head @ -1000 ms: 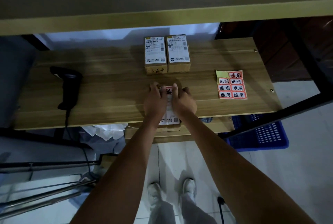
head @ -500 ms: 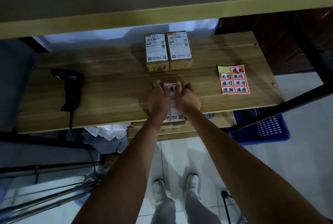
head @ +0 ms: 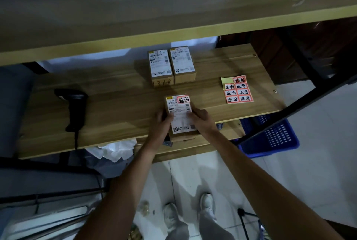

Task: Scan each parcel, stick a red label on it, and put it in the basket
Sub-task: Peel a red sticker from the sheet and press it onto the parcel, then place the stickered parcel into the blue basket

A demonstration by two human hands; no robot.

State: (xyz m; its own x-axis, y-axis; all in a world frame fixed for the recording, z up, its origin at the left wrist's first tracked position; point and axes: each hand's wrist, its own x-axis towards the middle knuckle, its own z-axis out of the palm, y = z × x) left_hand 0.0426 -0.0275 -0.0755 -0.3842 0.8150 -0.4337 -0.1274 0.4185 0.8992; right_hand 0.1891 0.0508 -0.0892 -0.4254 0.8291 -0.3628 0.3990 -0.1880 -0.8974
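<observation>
Both arms reached forward: the left hand (head: 161, 123) and right hand (head: 201, 121) clasped the labelled parcel (head: 180, 115) from either side, fingers curled on its edges, its red label (head: 183, 99) just beyond the fingertips, blue basket (head: 274, 137) off right.

brown parcel (head: 181, 116) with white slip, red label (head: 183, 99), black scanner (head: 74, 108), blue perforated basket (head: 276, 137)
</observation>
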